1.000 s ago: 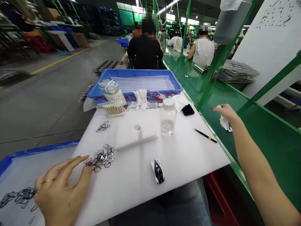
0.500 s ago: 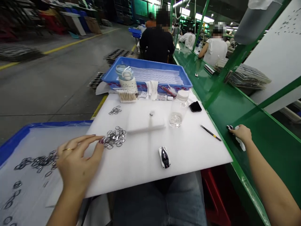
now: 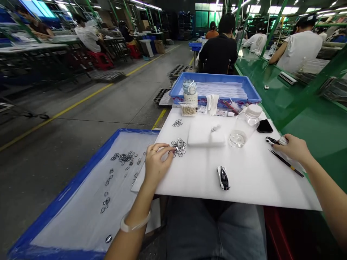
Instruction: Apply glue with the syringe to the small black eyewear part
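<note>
The left hand [image 3: 156, 163] is resting on the white desk [image 3: 252, 180], its grip spread loosely, fingertips touching the pile of small metal rings [image 3: 179, 147] lying just ahead; the right hand [image 3: 294, 148] is clamping a small black-and-white part [image 3: 271, 141] beside the pen [image 3: 286, 163].

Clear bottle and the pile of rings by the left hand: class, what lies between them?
A white foam block lies between the clear bottle and the rings, in the head view.
</note>
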`<state>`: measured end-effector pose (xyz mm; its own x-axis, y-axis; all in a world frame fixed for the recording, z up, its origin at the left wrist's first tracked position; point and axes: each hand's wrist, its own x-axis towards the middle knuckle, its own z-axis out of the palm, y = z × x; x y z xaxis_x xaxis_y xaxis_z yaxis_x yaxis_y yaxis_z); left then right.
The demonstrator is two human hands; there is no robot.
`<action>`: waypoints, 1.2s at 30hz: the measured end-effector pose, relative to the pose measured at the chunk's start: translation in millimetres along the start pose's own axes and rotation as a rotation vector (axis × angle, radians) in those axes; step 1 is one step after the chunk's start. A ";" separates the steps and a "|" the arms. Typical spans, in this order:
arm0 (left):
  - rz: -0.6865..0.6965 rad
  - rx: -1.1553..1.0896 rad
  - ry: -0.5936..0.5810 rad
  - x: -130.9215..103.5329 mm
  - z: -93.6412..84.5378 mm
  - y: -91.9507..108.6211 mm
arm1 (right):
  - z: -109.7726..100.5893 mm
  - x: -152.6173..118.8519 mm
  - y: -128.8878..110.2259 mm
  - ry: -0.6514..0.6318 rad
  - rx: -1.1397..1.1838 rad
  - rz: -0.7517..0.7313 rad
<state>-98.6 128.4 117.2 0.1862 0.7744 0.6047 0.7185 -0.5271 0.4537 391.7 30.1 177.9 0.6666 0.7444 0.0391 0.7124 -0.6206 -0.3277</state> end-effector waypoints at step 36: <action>0.119 -0.091 -0.361 25.0 -4.6 8.4 | 53.2 -147.1 -39.0 -0.217 1.044 -0.027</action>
<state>-91.0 141.7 139.1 0.5002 0.7708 0.3946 0.6181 -0.6369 0.4607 254.2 -42.2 134.7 0.5267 0.8466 -0.0771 0.1169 -0.1620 -0.9798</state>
